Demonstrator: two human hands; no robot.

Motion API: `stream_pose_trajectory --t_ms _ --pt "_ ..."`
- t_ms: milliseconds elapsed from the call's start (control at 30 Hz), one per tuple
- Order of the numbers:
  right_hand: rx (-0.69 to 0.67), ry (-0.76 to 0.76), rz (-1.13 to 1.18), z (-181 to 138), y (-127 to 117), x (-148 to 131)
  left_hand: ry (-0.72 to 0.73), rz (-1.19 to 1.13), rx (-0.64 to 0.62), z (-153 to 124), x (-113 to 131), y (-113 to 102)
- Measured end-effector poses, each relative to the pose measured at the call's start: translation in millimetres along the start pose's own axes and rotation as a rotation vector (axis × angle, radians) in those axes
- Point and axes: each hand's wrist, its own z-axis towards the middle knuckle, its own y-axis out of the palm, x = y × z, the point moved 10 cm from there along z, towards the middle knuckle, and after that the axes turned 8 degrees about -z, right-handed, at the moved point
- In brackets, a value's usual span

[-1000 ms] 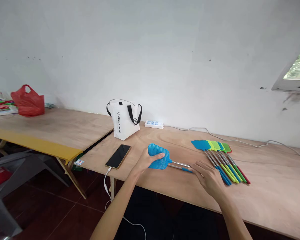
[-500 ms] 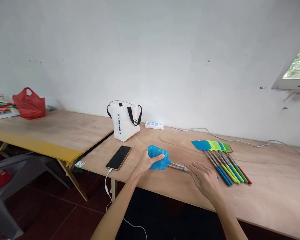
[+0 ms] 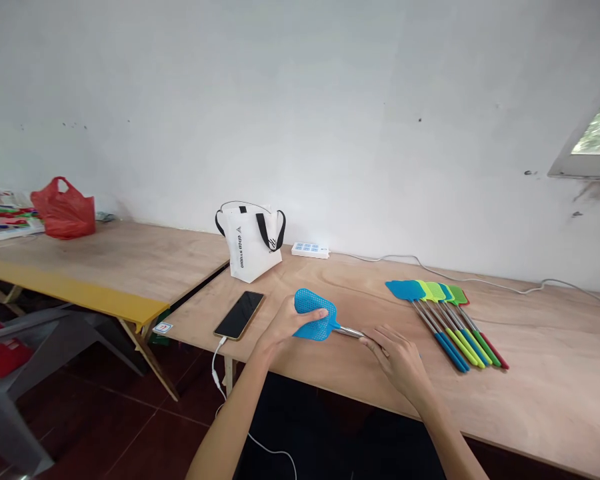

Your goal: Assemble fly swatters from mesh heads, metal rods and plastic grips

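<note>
A blue fly swatter point(image 3: 311, 303) lies across in front of me, its perforated head to the left. My left hand point(image 3: 289, 321) grips that head, thumb on top of the mesh. From the head a short length of silver shaft point(image 3: 349, 331) runs into my right hand point(image 3: 394, 355), which closes over the handle end with its fingers angled to the left. Most of the handle is hidden under this hand. To the right of it lie several fly swatters point(image 3: 443, 323) in blue, yellow-green, green and red, fanned side by side with overlapping heads.
A phone point(image 3: 239, 315) on a white cable lies left of my left hand. Behind it stand a white bag point(image 3: 253, 250) with black handles and a white power strip point(image 3: 310, 250). A red plastic bag point(image 3: 65, 210) sits on the neighbouring table point(image 3: 145, 257).
My right hand has shifted left toward the swatter's head. Two silver lengths with a blue end between my hands have given way to one visible length. The left hand keeps its grip.
</note>
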Motion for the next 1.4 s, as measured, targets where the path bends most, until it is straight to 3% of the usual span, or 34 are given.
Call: stream_pose_trajectory --t_ms 133,367,600,833,1000,1267,1400 --pt "-0.044 0.050 0.022 -2 3 21 -0.031 -0.003 0.028 2 -3 -13" --pt "-0.133 0.243 0.064 -19 30 76 -0.077 0.081 0.140 18 -37 -54" --pt "-0.028 0.272 0.070 -24 48 85 -0.013 0.151 0.269 40 -76 -74" --pt "-0.165 0.173 -0.113 -30 62 76 0.184 0.623 0.230 36 -61 -67" --pt "-0.189 0.118 -0.080 -28 65 65 0.237 0.654 0.125 32 -46 -49" --pt "-0.173 0.087 0.012 -22 61 56 0.238 0.826 -0.298 5 -42 35" --pt "-0.172 0.051 0.030 -17 52 50 0.286 0.824 -0.360 0 -39 55"
